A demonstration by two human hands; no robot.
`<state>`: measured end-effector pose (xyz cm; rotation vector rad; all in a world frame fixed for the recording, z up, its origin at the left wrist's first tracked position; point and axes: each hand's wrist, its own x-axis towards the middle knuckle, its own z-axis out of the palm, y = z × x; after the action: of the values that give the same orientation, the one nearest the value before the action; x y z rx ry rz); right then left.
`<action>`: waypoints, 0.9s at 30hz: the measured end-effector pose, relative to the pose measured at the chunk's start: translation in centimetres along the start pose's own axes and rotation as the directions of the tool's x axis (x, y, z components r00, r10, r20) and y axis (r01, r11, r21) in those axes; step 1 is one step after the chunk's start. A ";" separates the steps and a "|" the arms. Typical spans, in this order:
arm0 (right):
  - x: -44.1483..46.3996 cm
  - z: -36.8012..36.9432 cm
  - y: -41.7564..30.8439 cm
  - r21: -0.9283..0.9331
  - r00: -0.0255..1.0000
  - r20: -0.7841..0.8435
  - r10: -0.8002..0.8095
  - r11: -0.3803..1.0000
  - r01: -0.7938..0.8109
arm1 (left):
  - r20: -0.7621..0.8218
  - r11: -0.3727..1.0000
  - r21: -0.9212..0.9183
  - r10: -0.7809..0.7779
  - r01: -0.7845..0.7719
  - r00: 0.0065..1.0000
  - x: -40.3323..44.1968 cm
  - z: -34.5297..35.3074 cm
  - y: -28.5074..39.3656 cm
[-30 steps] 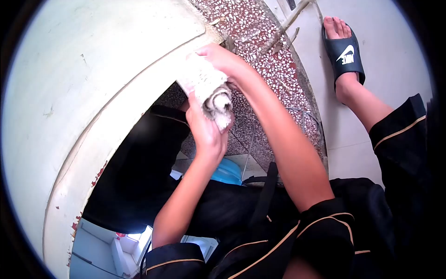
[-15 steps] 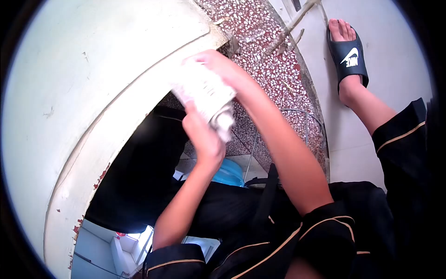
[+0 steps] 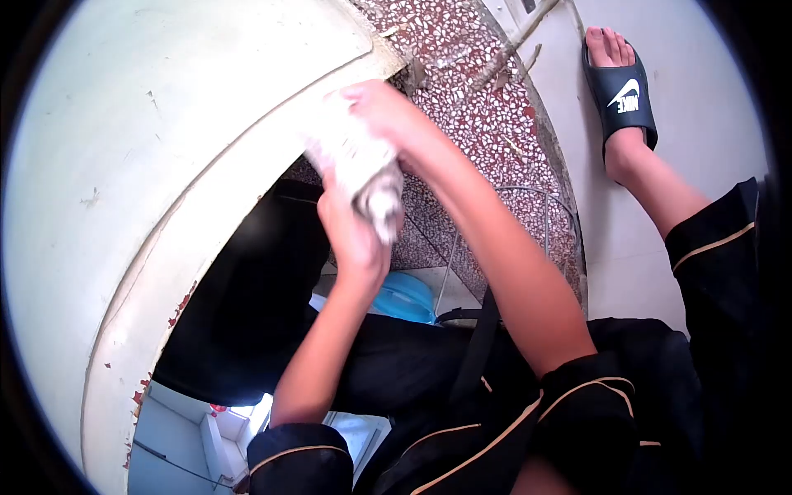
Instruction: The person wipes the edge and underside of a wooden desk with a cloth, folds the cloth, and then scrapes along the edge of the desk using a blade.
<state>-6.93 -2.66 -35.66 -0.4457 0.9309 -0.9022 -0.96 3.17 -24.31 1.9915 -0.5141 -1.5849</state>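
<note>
Both of my hands are closed on a crumpled white bundle [image 3: 355, 161] with faint printed marks on it. Its upper end is overexposed and blurred, and I cannot tell if it is paper, cloth or plastic. My left hand [image 3: 355, 235] grips its lower left side, where rolled, loose folds stick out. My right hand [image 3: 381, 115] holds the upper end from the right, its fingers partly lost in glare. The bundle is up beside the edge of a pale, worn panel [image 3: 165, 124].
Below lies red-and-white speckled terrazzo [image 3: 462, 107] with a thin stick [image 3: 516, 45] across its edge. A blue basin [image 3: 404, 297] and a wire frame [image 3: 544, 219] are under my arms. At right, a foot in a black slide sandal [image 3: 623, 95] rests on pale tiles [image 3: 631, 256].
The bundle and both hands have shifted slightly left, and its folded lower end has turned and bunched closer to my left hand. Both hands keep their hold.
</note>
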 end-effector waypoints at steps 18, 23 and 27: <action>-1.2 -0.6 -5.5 -0.188 0.996 0.022 0.090 0.979 -0.084 | -0.122 0.995 -0.016 0.097 -0.100 0.988 0.5 -0.2 -0.3; 1.7 -1.9 2.4 0.381 0.982 -0.038 0.183 0.911 -0.155 | 0.302 0.980 0.040 -0.196 0.193 0.933 3.9 0.2 1.1; 1.2 -2.8 6.8 0.703 0.988 0.007 0.157 0.702 -0.117 | 0.054 0.951 0.255 -0.194 0.175 0.979 4.6 0.7 -0.8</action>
<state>-5.74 0.34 -42.33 0.3135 0.5864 -1.0575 -0.52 0.91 -28.46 2.2257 -0.5980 -1.7934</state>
